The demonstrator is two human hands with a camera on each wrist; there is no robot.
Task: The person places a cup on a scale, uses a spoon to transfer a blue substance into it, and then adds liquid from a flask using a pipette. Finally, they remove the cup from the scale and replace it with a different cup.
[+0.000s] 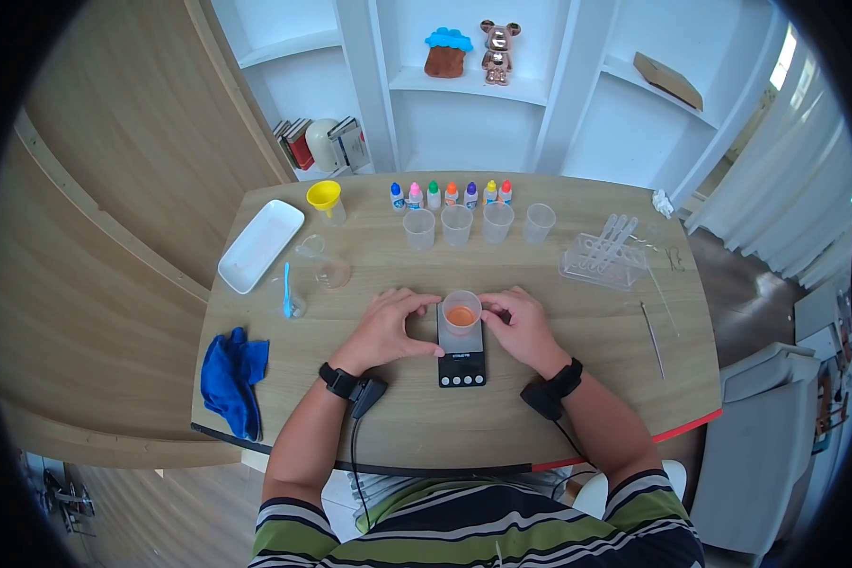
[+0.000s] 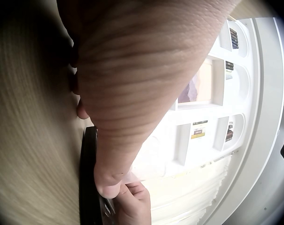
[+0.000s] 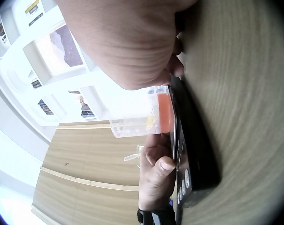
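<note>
A black digital scale (image 1: 462, 368) lies on the table in front of the person. On its plate stands a clear plastic cup (image 1: 461, 325) with a shallow layer of orange liquid, seen from the side in the right wrist view. My left hand (image 1: 388, 328) is at the scale's left side, thumb and forefinger spread along its edge; in the left wrist view the thumb (image 2: 109, 190) rests at that edge. My right hand (image 1: 521, 327) is at the opposite side, its fingertips (image 3: 176, 66) right at the scale's edge beside the cup. Neither hand is round the cup.
Four clear cups (image 1: 457, 225) and a row of small colour bottles (image 1: 452, 195) stand at the back. Right: a test tube rack (image 1: 601, 263) and metal rod (image 1: 652, 339). Left: white tray (image 1: 261, 246), yellow funnel (image 1: 324, 195), glassware (image 1: 331, 270), blue spoon (image 1: 287, 289), blue cloth (image 1: 232, 379).
</note>
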